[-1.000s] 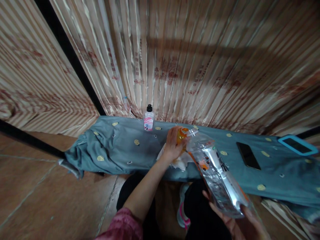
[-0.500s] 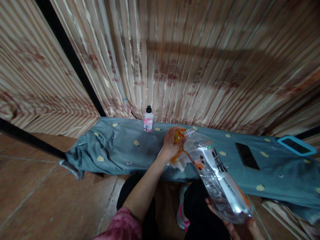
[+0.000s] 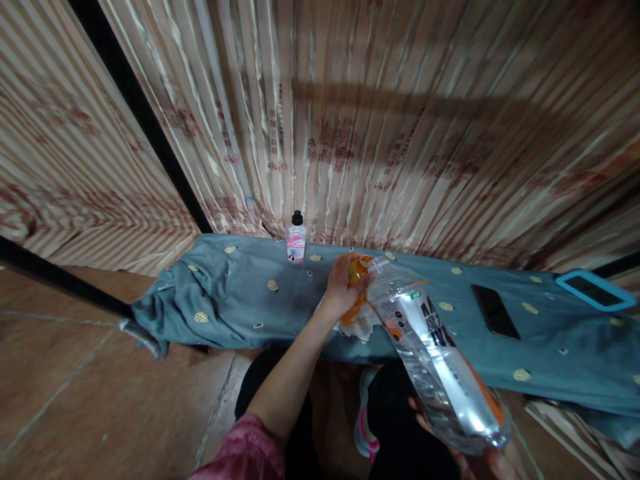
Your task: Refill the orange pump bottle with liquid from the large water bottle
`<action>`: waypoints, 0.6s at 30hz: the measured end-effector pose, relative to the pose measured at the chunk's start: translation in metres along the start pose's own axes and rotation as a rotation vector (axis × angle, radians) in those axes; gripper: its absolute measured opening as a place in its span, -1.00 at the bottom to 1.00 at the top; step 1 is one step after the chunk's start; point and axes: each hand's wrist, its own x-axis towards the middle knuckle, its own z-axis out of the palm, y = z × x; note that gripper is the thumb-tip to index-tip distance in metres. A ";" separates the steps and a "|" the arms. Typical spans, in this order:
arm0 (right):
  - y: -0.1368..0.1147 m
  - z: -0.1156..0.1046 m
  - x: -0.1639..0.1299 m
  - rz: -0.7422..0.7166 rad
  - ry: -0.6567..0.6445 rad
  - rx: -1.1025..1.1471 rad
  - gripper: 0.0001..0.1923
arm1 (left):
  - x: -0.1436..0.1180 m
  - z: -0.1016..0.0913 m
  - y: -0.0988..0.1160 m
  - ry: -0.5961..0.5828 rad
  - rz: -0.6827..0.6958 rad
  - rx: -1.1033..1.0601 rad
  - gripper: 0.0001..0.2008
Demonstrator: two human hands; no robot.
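Observation:
My left hand is wrapped around a small orange bottle standing on the cloth, its round mouth facing up. A large clear plastic bottle with a silver and orange label lies tilted, its neck down toward the orange bottle's mouth. Whether the two touch I cannot make out. Under the base of the large bottle, my right hand grips it from below, partly hidden by the bottle. Crumpled white tissue lies beneath the orange bottle.
A small pink-labelled bottle with a black cap stands at the back of the cloth-covered bench. To the right lie a dark phone and a blue-framed object. Striped curtain hangs behind, with a black pole at left.
The large bottle has shifted and rolled very slightly in my right hand, its base a touch lower. My left hand and the orange bottle stay in place.

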 end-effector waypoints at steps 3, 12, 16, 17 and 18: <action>-0.004 0.008 -0.001 0.024 0.049 0.064 -0.10 | 0.001 -0.001 0.000 -0.005 0.003 0.003 -0.67; -0.014 0.026 0.001 -0.020 0.055 0.119 0.00 | 0.005 -0.003 0.006 -0.008 -0.053 0.021 -0.73; -0.014 0.027 -0.001 0.008 0.051 0.090 0.07 | 0.005 -0.004 0.009 0.004 -0.064 0.031 -0.75; -0.014 0.028 -0.002 0.010 0.054 0.093 0.09 | 0.005 -0.004 0.009 0.006 -0.063 0.033 -0.75; -0.013 0.028 -0.003 0.015 0.064 0.101 0.11 | 0.005 -0.003 0.009 0.009 -0.063 0.037 -0.74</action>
